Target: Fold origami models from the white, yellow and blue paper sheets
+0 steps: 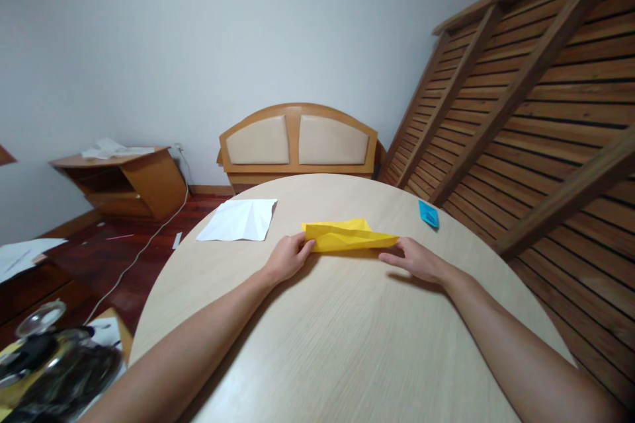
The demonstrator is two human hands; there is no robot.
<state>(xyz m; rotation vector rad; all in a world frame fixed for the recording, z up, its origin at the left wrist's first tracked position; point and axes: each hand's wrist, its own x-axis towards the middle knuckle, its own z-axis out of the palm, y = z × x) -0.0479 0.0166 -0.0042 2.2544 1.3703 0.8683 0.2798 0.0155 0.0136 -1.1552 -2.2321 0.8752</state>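
Note:
A sheet of yellow paper (342, 238), creased and folded into a long narrow shape, is held low over the round table (317, 337). My left hand (289, 256) pinches its left end, thumb in front and fingers behind. At the pointed right end, my right hand (419, 260) has its upper fingers against the paper, partly hidden by it, while a lower digit stretches left, apart from the sheet. On the table left of my hands lies a creased white sheet of paper (238, 219). A small blue folded piece (428, 214) lies near the table's right edge.
Behind the table stands a headboard (294, 139) with two pale panels. Wooden slats (496, 112) lean along the right. At left are a low cabinet (153, 182) with papers on it, a white cable (143, 248) on the floor, and clutter including a dark bag-like item (74, 370).

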